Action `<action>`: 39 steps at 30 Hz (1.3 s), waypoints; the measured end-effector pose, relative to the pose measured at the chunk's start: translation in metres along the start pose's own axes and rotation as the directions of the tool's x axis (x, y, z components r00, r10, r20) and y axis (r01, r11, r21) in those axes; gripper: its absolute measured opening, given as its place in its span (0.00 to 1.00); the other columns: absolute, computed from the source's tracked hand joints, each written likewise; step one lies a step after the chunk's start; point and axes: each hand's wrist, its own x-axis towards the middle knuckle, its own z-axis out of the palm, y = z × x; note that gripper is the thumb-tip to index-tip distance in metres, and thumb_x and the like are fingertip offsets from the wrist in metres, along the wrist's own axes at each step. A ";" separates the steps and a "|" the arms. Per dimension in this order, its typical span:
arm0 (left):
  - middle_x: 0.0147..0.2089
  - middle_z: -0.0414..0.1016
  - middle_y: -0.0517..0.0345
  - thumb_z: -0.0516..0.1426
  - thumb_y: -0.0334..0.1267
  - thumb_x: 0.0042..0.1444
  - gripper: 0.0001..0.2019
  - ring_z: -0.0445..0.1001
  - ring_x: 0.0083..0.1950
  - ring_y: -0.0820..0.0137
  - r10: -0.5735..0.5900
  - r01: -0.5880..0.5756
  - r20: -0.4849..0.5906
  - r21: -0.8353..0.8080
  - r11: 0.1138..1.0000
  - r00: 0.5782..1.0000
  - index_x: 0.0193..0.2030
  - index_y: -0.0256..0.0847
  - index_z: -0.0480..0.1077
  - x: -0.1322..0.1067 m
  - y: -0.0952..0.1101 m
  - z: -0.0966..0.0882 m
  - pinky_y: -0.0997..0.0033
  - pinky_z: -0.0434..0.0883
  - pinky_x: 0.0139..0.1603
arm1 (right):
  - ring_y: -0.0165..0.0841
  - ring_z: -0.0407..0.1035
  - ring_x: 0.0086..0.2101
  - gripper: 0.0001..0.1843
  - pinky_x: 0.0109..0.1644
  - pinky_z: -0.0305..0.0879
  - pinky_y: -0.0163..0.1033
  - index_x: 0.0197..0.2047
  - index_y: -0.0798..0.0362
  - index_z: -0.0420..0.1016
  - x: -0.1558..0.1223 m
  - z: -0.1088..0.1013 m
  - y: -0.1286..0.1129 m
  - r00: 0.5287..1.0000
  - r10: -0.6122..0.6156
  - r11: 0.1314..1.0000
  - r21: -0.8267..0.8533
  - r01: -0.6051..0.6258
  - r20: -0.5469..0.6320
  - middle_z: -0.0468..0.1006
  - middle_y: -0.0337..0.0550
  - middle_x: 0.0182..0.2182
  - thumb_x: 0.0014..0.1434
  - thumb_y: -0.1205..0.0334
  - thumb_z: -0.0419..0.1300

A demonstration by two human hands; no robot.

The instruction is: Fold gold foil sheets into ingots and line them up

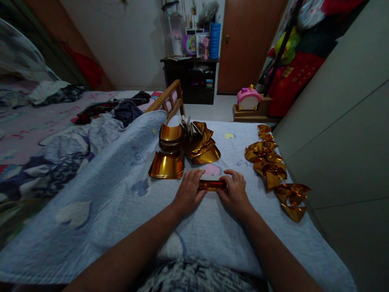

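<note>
Between my two hands, low over the blue blanket [158, 215], is a sheet of gold foil paper [212, 185], partly rolled or folded, with a pale strip along its far edge. My left hand [191, 186] is closed on its left end, thumb on the near side and fingers on the far side. At the right end, my right hand [234, 187] grips it in the same way. Just beyond lie fanned stacks of curved gold foil sheets [167, 164]. To the right, folded gold foil pieces [269, 162] lie in a row, one piece [293, 198] nearest me.
A wooden bed rail [167, 101] stands beyond the stacks. On the left is a bed with rumpled clothes [69, 146]. A pale cabinet [340, 134] borders the right side. Farther back are a dark shelf [190, 81], a pink toy [248, 98] and a brown door [249, 44].
</note>
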 end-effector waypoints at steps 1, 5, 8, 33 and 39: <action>0.61 0.68 0.44 0.61 0.31 0.57 0.31 0.65 0.61 0.54 0.002 -0.001 0.006 -0.021 1.000 1.000 0.67 0.41 0.58 0.000 -0.001 0.001 0.47 0.66 0.63 | 0.49 0.59 0.55 0.11 0.56 0.59 0.55 0.44 0.49 0.74 0.000 -0.001 0.000 1.000 -0.009 1.000 0.011 0.009 -0.008 0.68 0.52 0.55 0.56 0.64 0.63; 0.47 0.75 0.51 0.58 0.26 0.54 0.29 0.71 0.49 0.60 -0.011 0.016 0.051 -0.089 0.996 0.999 0.64 0.39 0.62 0.000 -0.005 0.003 0.56 0.71 0.53 | 0.44 0.61 0.49 0.12 0.52 0.58 0.49 0.38 0.50 0.74 0.001 -0.005 -0.002 0.999 -0.035 0.998 0.051 0.034 0.007 0.72 0.47 0.46 0.52 0.73 0.59; 0.39 0.75 0.53 0.56 0.23 0.50 0.23 0.71 0.43 0.62 0.019 -0.009 0.106 -0.093 0.996 0.994 0.55 0.38 0.70 0.000 -0.005 0.002 0.60 0.70 0.47 | 0.42 0.62 0.45 0.16 0.49 0.57 0.46 0.37 0.50 0.74 0.002 -0.009 -0.003 0.996 -0.057 0.996 0.069 0.052 0.064 0.73 0.45 0.41 0.47 0.77 0.56; 0.32 0.74 0.59 0.62 0.41 0.55 0.08 0.70 0.33 0.71 -0.220 0.345 0.272 -0.613 0.711 0.937 0.34 0.37 0.74 0.011 0.001 -0.014 0.74 0.66 0.36 | 0.39 0.72 0.43 0.05 0.50 0.68 0.46 0.36 0.50 0.77 0.011 -0.016 -0.007 0.994 0.112 0.778 0.620 -0.095 0.012 0.78 0.45 0.38 0.58 0.60 0.61; 0.27 0.70 0.62 0.64 0.45 0.52 0.12 0.66 0.29 0.73 -0.293 0.435 0.322 -0.674 0.597 0.900 0.32 0.37 0.73 0.012 0.002 -0.015 0.75 0.63 0.32 | 0.34 0.69 0.34 0.06 0.37 0.67 0.37 0.34 0.51 0.77 0.010 -0.017 -0.010 0.975 0.180 0.660 0.719 -0.218 0.131 0.75 0.40 0.32 0.56 0.58 0.63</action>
